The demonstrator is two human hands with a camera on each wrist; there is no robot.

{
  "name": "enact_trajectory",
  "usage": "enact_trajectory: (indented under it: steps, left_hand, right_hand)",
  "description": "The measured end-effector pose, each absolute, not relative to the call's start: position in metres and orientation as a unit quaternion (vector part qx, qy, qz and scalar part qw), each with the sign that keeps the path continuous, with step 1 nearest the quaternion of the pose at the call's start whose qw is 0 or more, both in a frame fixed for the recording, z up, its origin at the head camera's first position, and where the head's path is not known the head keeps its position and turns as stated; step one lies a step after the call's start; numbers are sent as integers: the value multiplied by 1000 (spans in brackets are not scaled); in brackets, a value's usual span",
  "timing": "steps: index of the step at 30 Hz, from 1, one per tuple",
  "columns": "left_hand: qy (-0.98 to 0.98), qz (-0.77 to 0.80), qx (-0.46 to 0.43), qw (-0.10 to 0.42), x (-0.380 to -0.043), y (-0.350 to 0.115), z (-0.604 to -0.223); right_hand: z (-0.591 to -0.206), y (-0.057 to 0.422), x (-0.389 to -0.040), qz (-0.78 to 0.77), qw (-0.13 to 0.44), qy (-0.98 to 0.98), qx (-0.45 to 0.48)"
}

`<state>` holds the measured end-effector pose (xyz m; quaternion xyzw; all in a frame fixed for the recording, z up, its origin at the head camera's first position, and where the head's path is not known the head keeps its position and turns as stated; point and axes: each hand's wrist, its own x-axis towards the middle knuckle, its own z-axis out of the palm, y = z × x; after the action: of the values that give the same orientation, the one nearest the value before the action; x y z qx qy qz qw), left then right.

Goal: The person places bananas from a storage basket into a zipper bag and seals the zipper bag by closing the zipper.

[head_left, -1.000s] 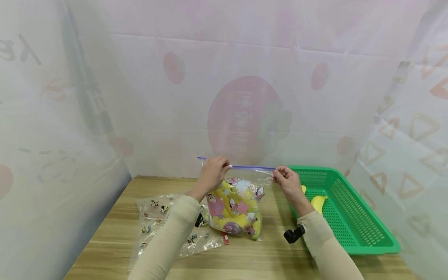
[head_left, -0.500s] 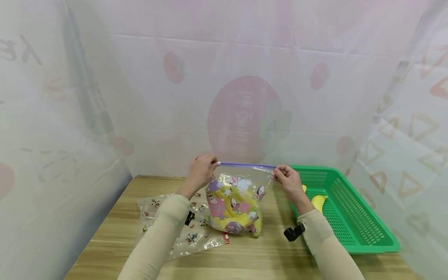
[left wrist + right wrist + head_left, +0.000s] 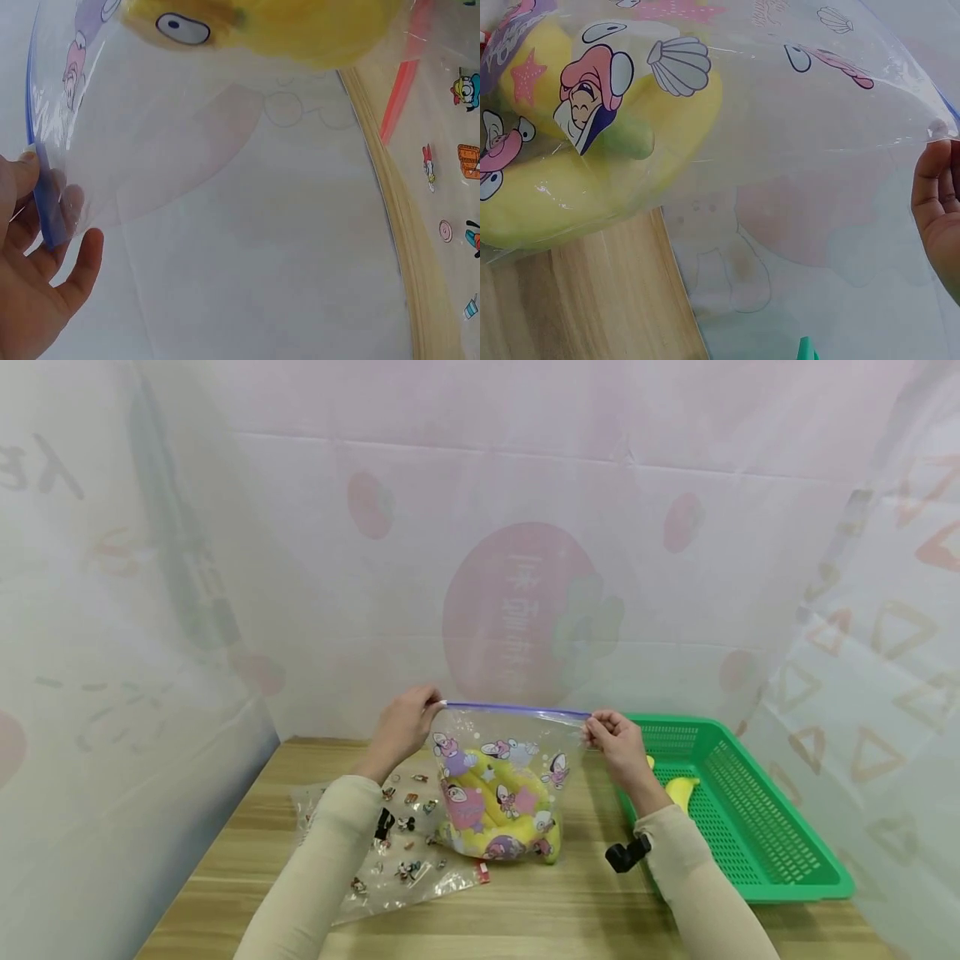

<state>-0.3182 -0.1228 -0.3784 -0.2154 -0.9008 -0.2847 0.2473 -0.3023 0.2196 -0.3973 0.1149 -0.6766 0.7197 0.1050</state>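
A clear printed zip bag (image 3: 491,793) with a purple zip strip (image 3: 517,708) stands upright on the table, yellow banana-like fruit showing inside. The left hand (image 3: 401,727) pinches the strip's left end, where a small white slider sits by the thumb in the left wrist view. At the opposite top corner the right hand (image 3: 618,747) pinches the bag's edge between thumb and fingers. Between both hands the strip is stretched straight, and it looks closed along its length. The fruit's exact shapes are partly hidden by the bag's cartoon print.
A second clear printed bag (image 3: 375,893) lies flat at the left, partly under the left arm. At the right stands a green basket (image 3: 810,827) with yellow bananas (image 3: 681,792) in it. A printed white curtain (image 3: 315,568) hangs behind the wooden table (image 3: 540,918).
The left hand has slid leftward along the purple strip with the white slider, from partway along to its left end. The right hand keeps its hold on the right corner.
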Motion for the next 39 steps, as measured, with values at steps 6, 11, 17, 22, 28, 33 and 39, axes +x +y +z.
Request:
enact_trajectory:
  steps: [6,11,17,22,28,33,39]
  left_hand:
    - [-900,-310,-206,228,-312,-127,-370]
    - [-892,-331,-208,228,-311,-127,-362]
    - [-884,-355,-204,225,-317,-125,-361]
    - [-883,-367,-191,221,-323,-121,-363]
    - [-878,-369,-180,247,-331,-114,-368]
    - [-874,-371,-167,264,-336,-110,-373]
    - [-883,-359,-136,268,-341,-109,-372]
  right_hand:
    - [-391,219,-299,739,107,-656,107]
    - [-383,223,-300,757,110,-635,104]
    - [-376,228,-305,755,118,-637,100]
    - [-373,231,-315,727,136,-666,97]
    - [-375,234,-329,695,146,-698,89]
    - [-375,232,-337,677,152,-718,57]
    - [-371,229,-345,625,167,-762,33]
